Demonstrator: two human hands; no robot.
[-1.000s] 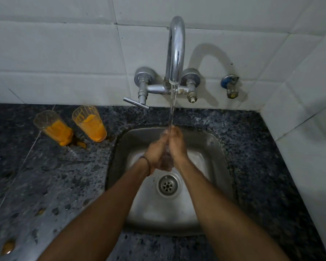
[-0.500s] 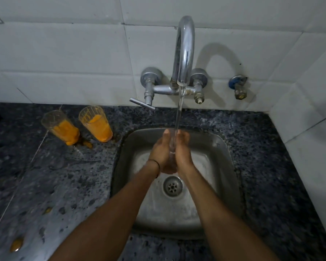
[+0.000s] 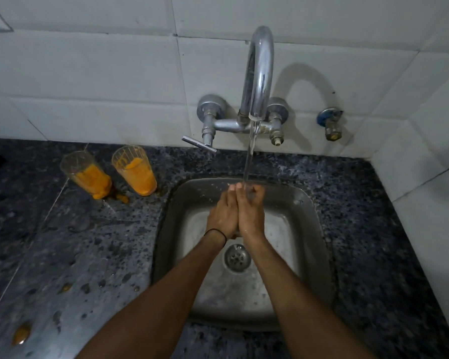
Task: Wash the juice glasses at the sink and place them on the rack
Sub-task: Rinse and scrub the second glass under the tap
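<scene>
Two clear juice glasses with orange pulp stand on the dark counter left of the sink: one glass (image 3: 84,174) further left, the other glass (image 3: 135,171) nearer the basin. Over the steel sink (image 3: 309,229), my left hand (image 3: 222,216) and my right hand (image 3: 250,213) are pressed palm to palm, fingers pointing up toward the tap. Water runs from the chrome faucet (image 3: 259,73) onto my fingertips. Neither hand holds anything. No rack is in view.
Orange drips lie on the granite counter (image 3: 75,255), by the glasses (image 3: 122,198) and near the front left (image 3: 21,332). A lever handle (image 3: 198,143) sticks out left of the faucet. A small valve (image 3: 331,123) sits on the tiled wall at right. The drain (image 3: 237,257) is below my wrists.
My hands have stayed together under the stream, rubbing slightly, and the fingers now lie straighter. The camera view has shifted, so the sink sits further right and lower.
</scene>
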